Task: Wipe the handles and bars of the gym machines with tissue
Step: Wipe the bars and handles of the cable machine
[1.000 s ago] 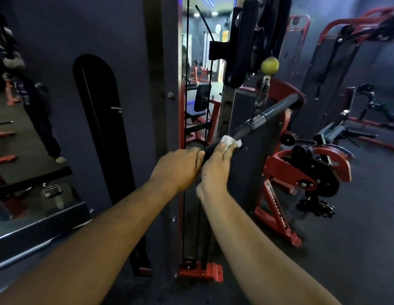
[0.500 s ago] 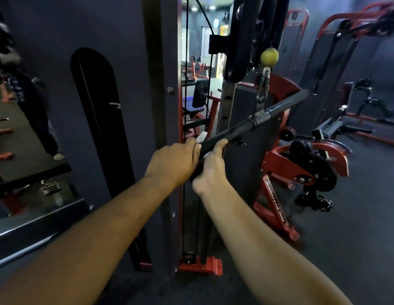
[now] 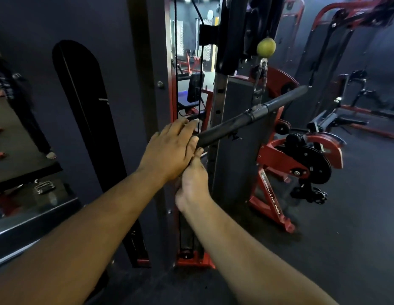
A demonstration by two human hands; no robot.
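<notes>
- The bar (image 3: 246, 121) is hanging from a carabiner (image 3: 260, 81) under a yellow ball (image 3: 266, 46), slanting from its far right end down to its near left end at the hands.
- The left hand (image 3: 169, 150) is lying over the bar's near end with fingers straight and apart, so its grip looks loose, resting more than clamping.
- The right hand (image 3: 192, 183) is sitting just under the left, its thumb touching the bar's end; whether its fingers are curled round anything I cannot tell, since the left hand is covering them.
- The tissue is not showing; it is probably tucked between the hands and the bar's end, but that is a guess.
- The step in hand looks like wiping the near end of the bar.
- To do it well, one hand should be steadying the bar, because it is swinging freely from one point and will be turning away under pressure.
- The tissue should be wrapping right round the bar, sliding along the black sleeve up to the metal collar (image 3: 258, 112), then over the far half.
- Too light a touch will be missing the underside.
</notes>
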